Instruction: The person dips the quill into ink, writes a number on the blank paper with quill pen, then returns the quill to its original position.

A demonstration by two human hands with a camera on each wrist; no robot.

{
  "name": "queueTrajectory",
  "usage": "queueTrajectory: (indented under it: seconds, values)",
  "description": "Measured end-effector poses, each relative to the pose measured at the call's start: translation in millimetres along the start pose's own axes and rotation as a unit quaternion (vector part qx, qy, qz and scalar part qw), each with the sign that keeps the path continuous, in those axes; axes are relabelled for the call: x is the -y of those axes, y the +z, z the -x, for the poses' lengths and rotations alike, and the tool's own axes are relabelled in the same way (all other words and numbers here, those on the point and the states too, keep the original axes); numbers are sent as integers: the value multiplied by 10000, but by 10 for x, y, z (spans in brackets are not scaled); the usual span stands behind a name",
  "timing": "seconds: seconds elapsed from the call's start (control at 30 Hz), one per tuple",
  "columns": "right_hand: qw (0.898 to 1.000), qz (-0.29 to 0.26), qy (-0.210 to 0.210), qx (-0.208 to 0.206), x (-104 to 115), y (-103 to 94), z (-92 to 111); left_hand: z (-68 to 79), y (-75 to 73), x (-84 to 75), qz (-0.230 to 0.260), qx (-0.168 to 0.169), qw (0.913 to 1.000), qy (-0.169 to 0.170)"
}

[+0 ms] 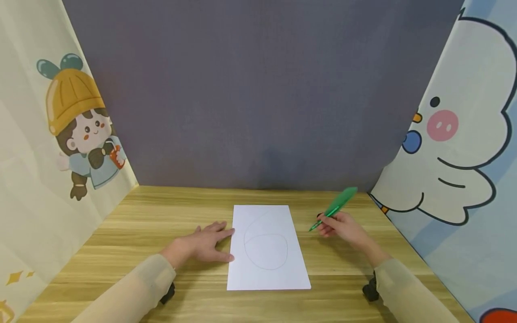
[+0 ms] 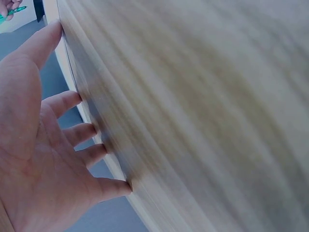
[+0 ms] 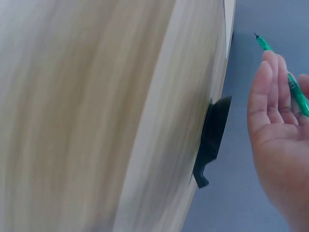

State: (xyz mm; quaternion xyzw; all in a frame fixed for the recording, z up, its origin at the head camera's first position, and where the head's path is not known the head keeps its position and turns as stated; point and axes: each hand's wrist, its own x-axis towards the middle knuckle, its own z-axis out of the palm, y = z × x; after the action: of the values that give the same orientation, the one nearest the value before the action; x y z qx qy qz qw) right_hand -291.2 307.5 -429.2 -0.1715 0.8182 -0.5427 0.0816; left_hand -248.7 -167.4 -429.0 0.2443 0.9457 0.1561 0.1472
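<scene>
A white sheet of paper (image 1: 266,280) lies on the table with thin curved lines drawn on it, forming a rounded outline. My left hand (image 1: 210,242) rests spread on the wood, thumb and index fingertip at the paper's left edge; the left wrist view shows its fingertips (image 2: 120,187) touching the tabletop. To the right of the sheet, my right hand (image 1: 341,226) pinches a green feather pen (image 1: 336,205), its tip pointing down and left. In the right wrist view the pen (image 3: 299,94) is held above the table, its tip off the surface.
A small black object (image 3: 215,130) stands on the wooden table (image 1: 194,282) beyond the right hand, mostly hidden by it in the head view. A dark grey panel (image 1: 258,98) closes the back. Printed curtains (image 1: 28,148) hang at both sides.
</scene>
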Motion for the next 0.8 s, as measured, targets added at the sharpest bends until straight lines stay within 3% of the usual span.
queueTrajectory:
  seconds: [0.5,0.63,0.8]
  values:
    - [9972,555,51,-501,-51,-354,167,-23,-25,-14,43,47,10000,23]
    - [9971,609,-191,-415,-67,-440,225,-18,-29,-19,65,62,10000,5]
    - [9955,486,-815,8,-89,-560,334,-10,-24,-10,117,78,9999,-38]
